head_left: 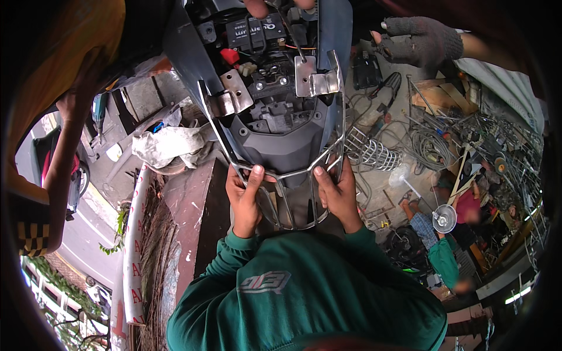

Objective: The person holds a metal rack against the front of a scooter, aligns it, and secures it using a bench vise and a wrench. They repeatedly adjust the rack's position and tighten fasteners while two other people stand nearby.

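Note:
A bare metal rear rack [293,174] fits around the dark grey tail [281,149] of a motorcycle with its seat area uncovered. My left hand [244,202] is closed on the rack's left bar, thumb on top. My right hand [338,196] grips the right bar in the same way. Two flat brackets, a left one [237,88] and a right one [304,76], rest over the open bay at the rack's arms. Beyond them lie a black battery [253,32] and a red cap [229,56]. Another person's fingertips [256,7] show at the far edge.
A co-worker's gloved hand [418,42] reaches in at the far right, and another person's arm [65,146] hangs at the left. White cloth [170,146] lies left of the motorcycle. Coiled cable [430,149], a wire coil [374,151] and metal scrap cover the right floor. People sit farther right.

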### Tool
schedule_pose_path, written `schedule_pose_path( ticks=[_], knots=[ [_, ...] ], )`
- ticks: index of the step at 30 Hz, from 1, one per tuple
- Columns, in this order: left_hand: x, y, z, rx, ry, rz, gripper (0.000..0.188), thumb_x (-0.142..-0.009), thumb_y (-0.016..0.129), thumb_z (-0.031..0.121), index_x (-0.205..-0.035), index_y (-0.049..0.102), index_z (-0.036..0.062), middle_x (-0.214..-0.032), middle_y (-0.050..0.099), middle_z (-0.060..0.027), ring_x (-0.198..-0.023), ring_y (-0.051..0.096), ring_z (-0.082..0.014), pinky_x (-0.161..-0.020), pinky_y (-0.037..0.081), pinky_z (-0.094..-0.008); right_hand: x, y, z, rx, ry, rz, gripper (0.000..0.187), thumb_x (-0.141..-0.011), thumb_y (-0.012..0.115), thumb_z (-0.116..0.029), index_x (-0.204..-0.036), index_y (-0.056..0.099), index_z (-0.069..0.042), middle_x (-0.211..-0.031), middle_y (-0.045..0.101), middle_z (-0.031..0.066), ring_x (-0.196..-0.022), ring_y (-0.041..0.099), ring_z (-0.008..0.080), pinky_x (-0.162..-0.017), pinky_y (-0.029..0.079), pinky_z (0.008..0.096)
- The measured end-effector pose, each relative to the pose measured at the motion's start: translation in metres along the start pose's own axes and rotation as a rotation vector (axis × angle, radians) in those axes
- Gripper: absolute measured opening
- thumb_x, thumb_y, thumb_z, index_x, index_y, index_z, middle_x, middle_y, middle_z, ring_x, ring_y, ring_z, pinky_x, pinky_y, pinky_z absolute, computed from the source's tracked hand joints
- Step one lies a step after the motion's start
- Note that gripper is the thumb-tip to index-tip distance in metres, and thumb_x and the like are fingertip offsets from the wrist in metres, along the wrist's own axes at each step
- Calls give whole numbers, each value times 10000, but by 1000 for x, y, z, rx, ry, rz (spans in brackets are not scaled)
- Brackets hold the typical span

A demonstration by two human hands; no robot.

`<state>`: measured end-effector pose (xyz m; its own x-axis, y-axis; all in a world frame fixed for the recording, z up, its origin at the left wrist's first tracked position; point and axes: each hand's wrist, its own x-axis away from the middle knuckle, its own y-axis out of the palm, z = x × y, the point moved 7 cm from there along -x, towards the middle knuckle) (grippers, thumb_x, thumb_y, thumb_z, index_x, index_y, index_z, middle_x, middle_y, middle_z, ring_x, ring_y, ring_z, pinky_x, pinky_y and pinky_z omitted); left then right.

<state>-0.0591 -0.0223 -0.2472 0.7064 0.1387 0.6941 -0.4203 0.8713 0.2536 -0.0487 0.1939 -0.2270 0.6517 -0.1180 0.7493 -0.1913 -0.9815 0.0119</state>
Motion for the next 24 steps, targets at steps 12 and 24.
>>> schedule_pose_path(
  ticks=[12, 24],
  knots=[
    [8, 9, 13, 20, 6, -33, 208, -997, 683, 199, -1047, 572, 30, -847, 648, -50, -750, 674, -156, -734, 538, -291, 14, 2, -22, -99, -12, -61, 359, -984, 707, -282, -1097, 431, -83, -645, 433, -40, -396, 392, 36, -338, 338, 229],
    [23, 24, 39, 35, -65, -75, 228, -1029, 639, 280, -1015, 598, 57, -846, 695, -61, -725, 675, -116, -691, 560, -251, 36, 5, -51, -193, -63, -179, 312, -1052, 589, -334, -1061, 427, -67, -660, 450, -8, -427, 402, 51, -344, 314, 225]
  ],
)
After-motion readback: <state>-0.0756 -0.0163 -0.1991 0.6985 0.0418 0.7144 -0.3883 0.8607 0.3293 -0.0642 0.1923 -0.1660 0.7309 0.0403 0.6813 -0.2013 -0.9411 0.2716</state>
